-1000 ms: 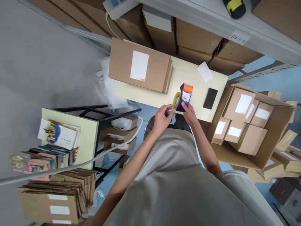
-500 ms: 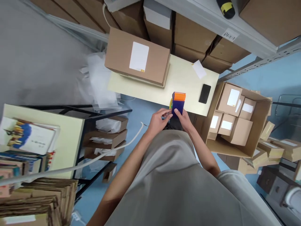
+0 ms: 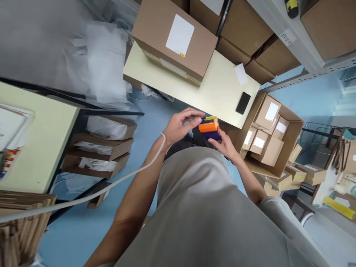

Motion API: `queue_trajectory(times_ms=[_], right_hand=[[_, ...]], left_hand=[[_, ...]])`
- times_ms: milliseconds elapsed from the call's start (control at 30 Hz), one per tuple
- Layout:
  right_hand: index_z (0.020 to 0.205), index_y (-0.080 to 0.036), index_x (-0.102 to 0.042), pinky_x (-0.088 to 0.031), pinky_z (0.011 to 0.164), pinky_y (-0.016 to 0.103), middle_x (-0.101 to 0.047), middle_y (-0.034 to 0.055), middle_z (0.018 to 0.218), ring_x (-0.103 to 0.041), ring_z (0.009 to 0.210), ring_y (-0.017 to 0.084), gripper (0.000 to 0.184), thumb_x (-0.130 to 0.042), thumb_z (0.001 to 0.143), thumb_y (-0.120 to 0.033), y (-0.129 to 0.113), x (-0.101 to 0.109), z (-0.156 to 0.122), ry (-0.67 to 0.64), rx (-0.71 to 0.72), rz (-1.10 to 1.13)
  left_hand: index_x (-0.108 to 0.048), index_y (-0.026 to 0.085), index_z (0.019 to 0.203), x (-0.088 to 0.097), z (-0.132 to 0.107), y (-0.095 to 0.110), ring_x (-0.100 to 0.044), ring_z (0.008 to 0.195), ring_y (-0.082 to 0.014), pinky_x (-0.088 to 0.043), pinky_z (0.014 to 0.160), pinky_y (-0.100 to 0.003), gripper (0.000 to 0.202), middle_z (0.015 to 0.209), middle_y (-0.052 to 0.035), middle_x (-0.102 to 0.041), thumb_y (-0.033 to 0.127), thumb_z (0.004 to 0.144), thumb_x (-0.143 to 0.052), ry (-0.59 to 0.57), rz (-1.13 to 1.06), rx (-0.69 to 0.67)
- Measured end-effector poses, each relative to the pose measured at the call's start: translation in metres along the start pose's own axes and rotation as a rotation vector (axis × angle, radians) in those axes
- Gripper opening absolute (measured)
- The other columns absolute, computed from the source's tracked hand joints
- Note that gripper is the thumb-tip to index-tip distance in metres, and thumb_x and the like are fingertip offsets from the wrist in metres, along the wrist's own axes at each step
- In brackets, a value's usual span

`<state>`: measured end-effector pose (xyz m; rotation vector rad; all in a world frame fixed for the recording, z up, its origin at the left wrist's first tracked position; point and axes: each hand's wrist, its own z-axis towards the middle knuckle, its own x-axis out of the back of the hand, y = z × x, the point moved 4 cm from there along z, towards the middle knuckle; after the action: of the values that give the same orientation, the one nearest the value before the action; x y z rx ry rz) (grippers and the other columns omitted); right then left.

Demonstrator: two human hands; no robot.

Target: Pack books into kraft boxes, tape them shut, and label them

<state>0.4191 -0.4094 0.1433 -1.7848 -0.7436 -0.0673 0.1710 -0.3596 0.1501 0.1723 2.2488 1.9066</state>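
My right hand (image 3: pixel 226 145) grips a tape dispenser (image 3: pixel 209 128) with an orange top and dark blue body, held close to my body below the near edge of the cream table (image 3: pixel 219 96). A yellow tape roll shows at its far side. My left hand (image 3: pixel 180 125) is beside the dispenser, fingers curled and pinched at its left end; what they pinch is too small to see. A large cardboard box with a white label (image 3: pixel 178 39) lies on the table's far left part. A black phone (image 3: pixel 243 102) and a white slip (image 3: pixel 240 74) lie on the table's right part.
An open carton full of small labelled boxes (image 3: pixel 267 129) stands on the blue floor at the right. Metal shelving with brown boxes (image 3: pixel 244 33) rises behind the table. At the left are a second cream table (image 3: pixel 33 148), trays with plastic bags (image 3: pixel 102 137) and a white cable (image 3: pixel 111 183).
The dispenser has come off the table edge toward my body and tipped so its orange top faces me. Both hands stayed with it. The view swung left and down.
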Motion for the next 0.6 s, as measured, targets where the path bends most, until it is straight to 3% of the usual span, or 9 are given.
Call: queue_trajectory(times_ms=[233, 367, 600], right_hand=[[0.110, -0.026, -0.076, -0.058, 0.107, 0.053, -0.077, 0.0105, 0.103, -0.068, 0.106, 0.034, 0.059, -0.067, 0.104, -0.084, -0.006, 0.005, -0.014, -0.065, 0.094, -0.184], [0.111, -0.025, -0.076, -0.058, 0.104, 0.051, -0.077, 0.0110, 0.104, -0.068, 0.100, 0.033, 0.061, -0.065, 0.104, -0.085, -0.007, 0.010, -0.012, -0.118, 0.097, -0.190], [0.115, -0.025, -0.076, -0.058, 0.099, 0.049, -0.074, 0.0080, 0.097, -0.067, 0.097, 0.032, 0.059, -0.065, 0.106, -0.082, 0.005, 0.029, 0.028, -0.216, 0.060, -0.153]], left_hand=[[-0.089, 0.021, 0.105, -0.009, -0.006, -0.002, -0.077, 0.100, -0.0256, -0.065, 0.090, -0.039, 0.040, 0.107, -0.0094, -0.082, 0.060, 0.099, -0.081, -0.079, 0.063, 0.006], [-0.089, 0.021, 0.104, -0.008, 0.000, -0.006, -0.077, 0.097, -0.0245, -0.063, 0.088, -0.037, 0.042, 0.105, -0.0093, -0.083, 0.061, 0.103, -0.077, -0.084, 0.117, -0.004], [-0.089, 0.022, 0.106, -0.004, 0.032, -0.011, -0.075, 0.095, -0.0231, -0.063, 0.087, -0.036, 0.043, 0.105, -0.0091, -0.082, 0.063, 0.101, -0.079, -0.040, 0.156, 0.068]])
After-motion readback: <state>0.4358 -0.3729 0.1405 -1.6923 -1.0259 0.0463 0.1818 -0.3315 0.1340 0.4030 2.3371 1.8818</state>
